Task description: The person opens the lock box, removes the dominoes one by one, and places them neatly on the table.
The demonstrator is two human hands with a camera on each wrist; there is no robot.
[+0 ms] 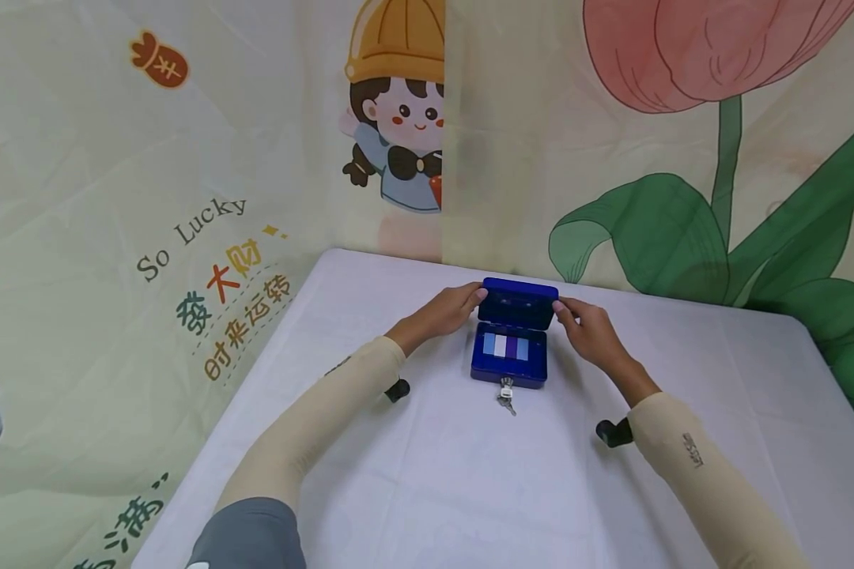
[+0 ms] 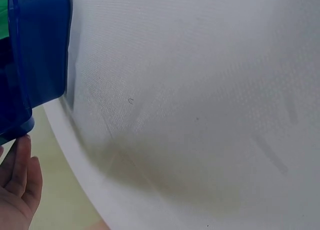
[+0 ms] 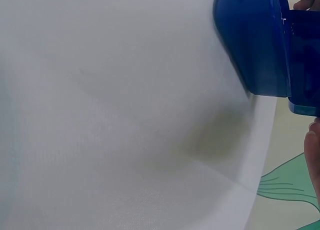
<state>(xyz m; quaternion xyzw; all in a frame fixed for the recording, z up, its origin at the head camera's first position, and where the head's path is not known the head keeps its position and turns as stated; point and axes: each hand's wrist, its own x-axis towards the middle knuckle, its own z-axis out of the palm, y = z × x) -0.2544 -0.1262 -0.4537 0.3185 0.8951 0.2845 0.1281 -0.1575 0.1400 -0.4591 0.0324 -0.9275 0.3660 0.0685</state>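
A small blue cash box (image 1: 508, 378) lies on the table with its lid (image 1: 519, 304) raised. A bunch of keys (image 1: 506, 399) hangs from the lock at its front. Inside shows a panel (image 1: 505, 347) striped in blue, white and purple. My left hand (image 1: 450, 310) grips the lid's left edge; in the left wrist view its fingers (image 2: 22, 170) touch the lid's rim. At the lid's right edge, my right hand (image 1: 592, 328) pinches with the thumb in front. The right wrist view catches part of that hand (image 3: 313, 155) beside the blue lid.
The table (image 1: 455, 474) has a white cover. Behind it hangs a printed backdrop (image 1: 505, 197) with a cartoon child and a pink tulip. Black wrist-worn devices (image 1: 614, 433) sit at both cream sleeves (image 1: 704, 466).
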